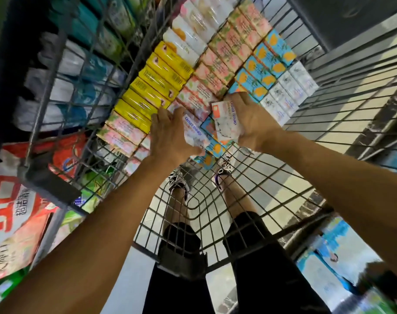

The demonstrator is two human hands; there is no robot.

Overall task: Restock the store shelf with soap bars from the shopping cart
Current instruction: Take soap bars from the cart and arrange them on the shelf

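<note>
Rows of boxed soap bars fill the wire shopping cart [236, 200]: yellow boxes [156, 85], pink floral boxes [224, 53], blue-and-orange boxes [267, 62] and white boxes [290, 91]. My left hand [168, 137] grips a white goat-soap box [194, 130] just above the cart's contents. My right hand [252, 123] grips another white goat-soap box [224, 120] beside it. Blue-and-orange boxes [212, 150] lie under both hands. The store shelf [63, 71] stands to the left, beyond the cart's wire wall.
The shelf on the left holds teal-and-white packs [86, 91] and, lower down, red-and-white bags [14, 214]. The cart's wire side [342, 109] rises on the right. My legs and shoes [179, 182] show through the cart's mesh, on a pale tiled floor.
</note>
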